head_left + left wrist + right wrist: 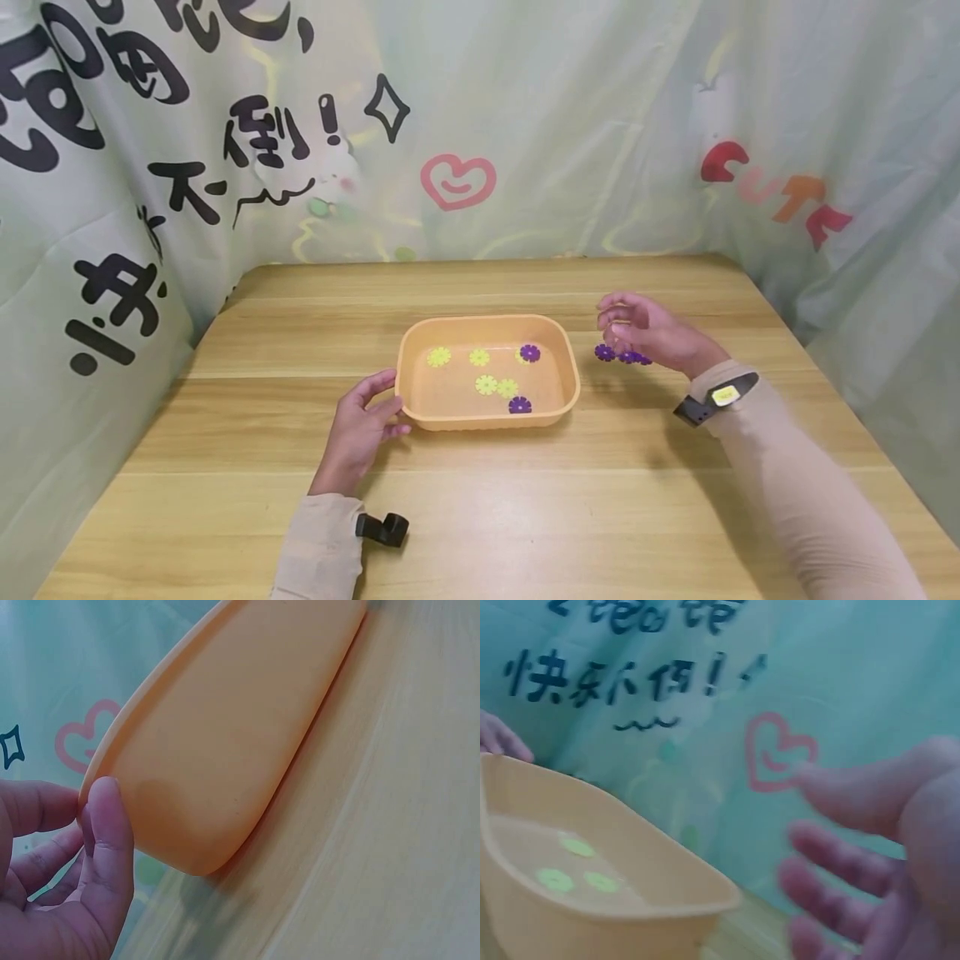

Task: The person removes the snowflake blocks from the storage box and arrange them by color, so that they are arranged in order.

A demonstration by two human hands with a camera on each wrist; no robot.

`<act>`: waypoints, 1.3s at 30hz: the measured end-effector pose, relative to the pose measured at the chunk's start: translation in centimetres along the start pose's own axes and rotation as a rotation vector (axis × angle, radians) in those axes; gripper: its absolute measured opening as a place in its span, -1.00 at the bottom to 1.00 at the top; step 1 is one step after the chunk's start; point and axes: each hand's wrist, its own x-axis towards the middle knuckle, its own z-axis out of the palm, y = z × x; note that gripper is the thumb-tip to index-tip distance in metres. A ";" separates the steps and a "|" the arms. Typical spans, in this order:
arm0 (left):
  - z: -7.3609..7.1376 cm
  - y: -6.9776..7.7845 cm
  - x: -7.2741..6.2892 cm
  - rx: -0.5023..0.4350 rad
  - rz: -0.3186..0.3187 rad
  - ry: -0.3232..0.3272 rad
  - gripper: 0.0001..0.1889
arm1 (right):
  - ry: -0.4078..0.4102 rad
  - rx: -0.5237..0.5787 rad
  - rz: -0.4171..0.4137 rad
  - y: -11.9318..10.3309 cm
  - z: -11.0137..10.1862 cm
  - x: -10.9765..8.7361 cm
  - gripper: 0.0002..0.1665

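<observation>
An orange plastic basin (450, 406) stands on the wooden table, with several yellow flower-shaped discs (486, 384) and two purple ones (520, 405) in it. My left hand (358, 429) pinches the basin's left rim; in the left wrist view the thumb lies on the outer wall (202, 750). To the right of the basin, my right hand (648, 331) hovers with loosely bent fingers and nothing between them. Several purple flower discs (604, 352) lie on the table beneath it, partly hidden by the hand. The right wrist view shows blurred, parted fingers (840, 855) beside the basin.
The wooden table (480, 508) reaches back to a pale green curtain (570, 125) with printed lettering and a pink heart. That curtain also hangs along both sides. Dark bands (716, 398) are strapped round both wrists.
</observation>
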 end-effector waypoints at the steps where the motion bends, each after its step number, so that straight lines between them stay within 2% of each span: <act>1: 0.0 0.0 0.0 -0.001 -0.001 0.000 -0.52 | 0.055 0.031 -0.016 0.0 0.5 0.4 -0.64; 4: 0.0 0.0 0.0 0.000 -0.003 0.003 -0.52 | 0.179 0.099 -0.017 -0.4 1.9 1.4 -0.62; 7: 0.0 0.0 0.0 -0.002 -0.006 0.008 -0.52 | 0.223 0.095 0.048 -0.9 2.9 2.4 -0.61; 10: 0.0 0.1 -0.1 0.000 -0.010 0.012 -0.53 | 0.189 0.043 0.120 -1.3 3.7 3.1 -0.61; 15: 0.0 0.1 -0.1 0.008 -0.006 0.007 -0.53 | 0.108 -0.035 0.165 -1.0 4.9 4.5 -0.67; 21: 0.0 0.1 -0.1 0.009 -0.002 0.014 -0.53 | 0.134 -0.149 0.274 -0.7 6.8 6.5 -0.55; 24: 0.0 0.1 -0.1 0.013 -0.004 0.015 -0.53 | 0.144 -0.189 0.356 -0.5 7.7 7.6 -0.57; 29: 0.0 0.0 -0.2 0.015 -0.008 0.016 -0.53 | 0.109 -0.267 0.481 0.0 8.7 9.0 -0.55; 33: 0.1 0.0 -0.2 0.014 -0.007 0.016 -0.53 | 0.087 -0.394 0.559 0.5 9.3 9.9 -0.50; 36: 0.1 0.0 -0.1 0.015 -0.005 0.013 -0.53 | 0.089 -0.451 0.596 0.8 9.8 10.3 -0.51; 39: 0.1 0.0 -0.1 0.013 -0.009 0.011 -0.54 | 0.084 -0.431 0.608 0.9 10.3 10.7 -0.54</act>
